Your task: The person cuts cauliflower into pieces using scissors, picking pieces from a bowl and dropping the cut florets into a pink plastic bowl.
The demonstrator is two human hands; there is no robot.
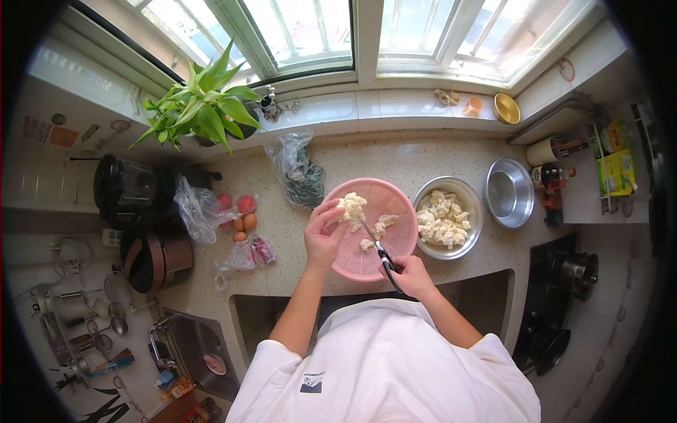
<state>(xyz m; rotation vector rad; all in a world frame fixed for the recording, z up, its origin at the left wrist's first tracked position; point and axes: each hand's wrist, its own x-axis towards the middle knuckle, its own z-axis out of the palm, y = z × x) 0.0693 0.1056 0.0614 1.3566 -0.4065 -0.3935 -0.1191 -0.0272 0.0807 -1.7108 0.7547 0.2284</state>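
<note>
My left hand (323, 236) holds a cauliflower piece (351, 207) over the left part of a pink plastic colander (403, 248). In my right hand (415, 276) are black-handled kitchen scissors (386, 259), their blades pointing up and left to the underside of that piece. Whether the blades are apart is hard to tell. A few cut cauliflower florets (382, 226) lie in the colander. Just right of it, a steel bowl (477, 232) holds a heap of cauliflower florets (443, 219).
An empty metal basin (510, 193) stands farther right, near a soy sauce bottle (550, 175) and the stove (545, 296). Left are bagged greens (301, 177), eggs (249, 221), plastic bags (203, 209) and a rice cooker (158, 261). The sink (203, 338) lies lower left.
</note>
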